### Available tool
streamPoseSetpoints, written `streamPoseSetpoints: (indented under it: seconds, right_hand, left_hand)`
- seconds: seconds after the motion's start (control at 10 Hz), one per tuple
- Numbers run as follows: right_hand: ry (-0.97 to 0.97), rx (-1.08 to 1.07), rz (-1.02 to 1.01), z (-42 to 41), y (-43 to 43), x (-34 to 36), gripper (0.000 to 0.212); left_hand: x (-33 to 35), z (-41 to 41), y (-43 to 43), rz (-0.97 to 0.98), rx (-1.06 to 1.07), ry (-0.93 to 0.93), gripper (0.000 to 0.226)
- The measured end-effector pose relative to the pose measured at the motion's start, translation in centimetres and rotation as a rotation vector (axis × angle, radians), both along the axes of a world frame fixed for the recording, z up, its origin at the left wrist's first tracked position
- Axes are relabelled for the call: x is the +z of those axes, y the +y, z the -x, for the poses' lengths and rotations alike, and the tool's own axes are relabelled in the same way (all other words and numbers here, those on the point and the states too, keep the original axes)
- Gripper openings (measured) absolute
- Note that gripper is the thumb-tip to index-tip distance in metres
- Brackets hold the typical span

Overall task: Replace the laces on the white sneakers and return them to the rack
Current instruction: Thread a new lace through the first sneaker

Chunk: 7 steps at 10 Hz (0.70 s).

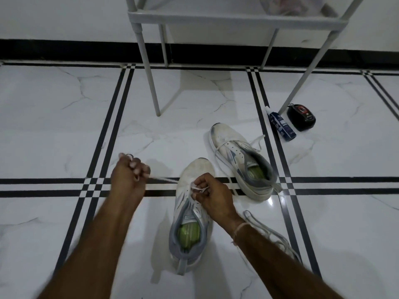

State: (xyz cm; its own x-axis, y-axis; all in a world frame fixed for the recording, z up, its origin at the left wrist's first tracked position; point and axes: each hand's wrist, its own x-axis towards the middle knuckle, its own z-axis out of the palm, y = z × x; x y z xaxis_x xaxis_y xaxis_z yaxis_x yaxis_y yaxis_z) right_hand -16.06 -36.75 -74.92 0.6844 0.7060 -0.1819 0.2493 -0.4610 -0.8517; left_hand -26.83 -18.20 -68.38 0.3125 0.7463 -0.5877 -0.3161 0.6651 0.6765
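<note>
While the near sneaker (185, 203) stands on the tiled floor (54, 126) between the two forearms, toe pointing away and a green insole showing in its mouth, both hands work one white lace (165, 179) at its lowest eyelets. A loose lace (269, 231) lies in a heap on the floor just right of the right forearm; whether it is an old one or a new one I cannot tell. The right hand (212, 192) rests on top of the shoe, fingers curled and pinching the lace where it leaves the eyelets. The left hand (129, 175), well out to the left, is closed in a fist round the other part of the lace, which runs taut between the hands. The chief risk, as I judge it, lies in that sideways pull: the shoe is light and only the right hand steadies it, so a hard tug could slide or tip it, or draw the short end out through the eyelets and leave the two ends uneven. Farther off to the right the second sneaker (241, 162) lies at an angle, a lace through its front eyelets only. Beyond it lie a blue bottle (281, 126) and a small black tin (301, 118), beside a leg of the grey rack (216, 19).
</note>
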Motion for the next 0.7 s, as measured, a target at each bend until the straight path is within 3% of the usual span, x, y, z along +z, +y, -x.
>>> streamPoseSetpoints:
  seconds: [0.1,0.2,0.3,0.4,0.5,0.6,0.7]
  right_hand:
    - [0.007,-0.007,-0.006,0.0,0.1,-0.1,0.028]
    - [0.0,-0.014,-0.009,0.0,0.1,-0.3,0.028]
    - [0.02,-0.003,-0.001,-0.2,0.0,-0.2,0.027]
    - [0.029,-0.008,-0.012,-0.3,-0.1,0.1,0.024]
    - [0.019,-0.011,-0.025,-0.2,-0.1,0.1,0.022]
    - [0.004,-0.011,-0.029,-0.2,-0.1,-0.1,0.022]
    - [0.003,-0.003,-0.027,-0.2,-0.2,-0.1,0.022]
  left_hand:
    - [-1.9,1.2,-2.0,-0.902,-0.634,0.756,0.021]
    - [-5.7,1.3,-5.0,-1.279,-0.932,0.877,0.029]
    - [-3.8,0.1,-4.3,-0.357,-0.397,0.244,0.026]
    - [-3.1,0.2,-3.1,0.025,-0.104,0.008,0.027]
    - [-4.1,1.2,-4.3,-0.683,-0.555,0.525,0.012]
    - [-6.5,1.4,-5.1,-1.072,-0.824,0.637,0.018]
    - [-6.4,0.6,-5.3,-1.077,-0.756,0.695,0.027]
